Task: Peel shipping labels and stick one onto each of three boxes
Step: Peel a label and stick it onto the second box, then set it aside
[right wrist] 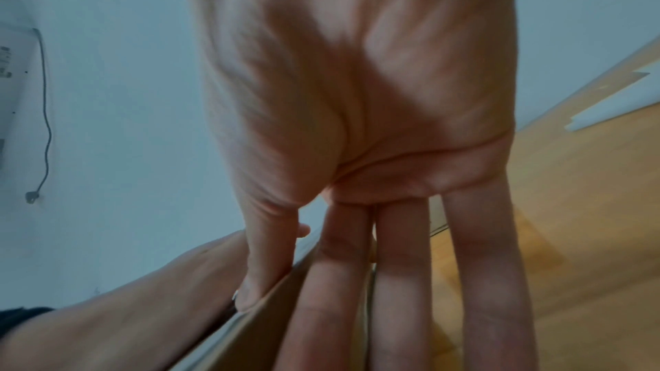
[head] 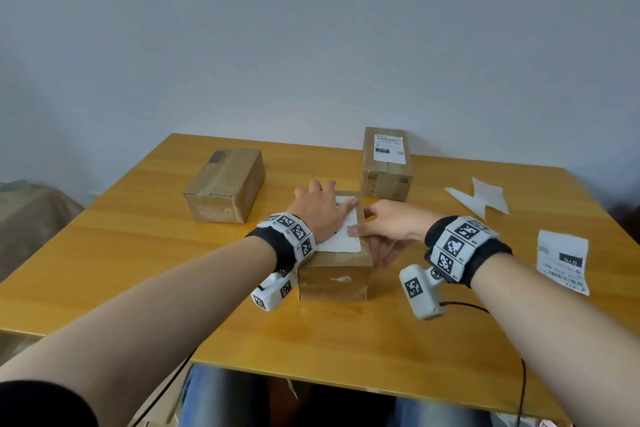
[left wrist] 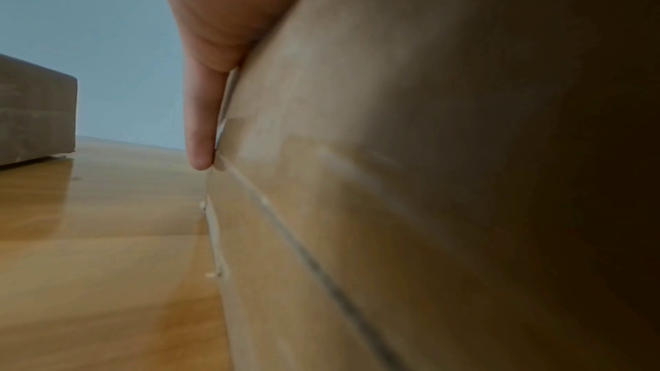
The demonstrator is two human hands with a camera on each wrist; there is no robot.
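A small cardboard box (head: 334, 279) stands at the table's middle with a white shipping label (head: 343, 243) on its top. My left hand (head: 317, 210) lies flat on that label, fingers straight; in the left wrist view one finger (left wrist: 200, 123) hangs over the box's (left wrist: 357, 179) edge. My right hand (head: 381, 229) has its thumb pressing the label's right edge, and its straight fingers (right wrist: 393, 278) lie down the box's right side (right wrist: 271, 309). A plain box (head: 225, 185) sits at the back left. The back box (head: 387, 166) carries a label (head: 388, 148).
Another printed label (head: 562, 262) lies on its backing at the right of the wooden table (head: 138, 253). Peeled white backing sheets (head: 479, 198) lie at the back right. A wall stands close behind the table. Cables hang from my wrist cameras.
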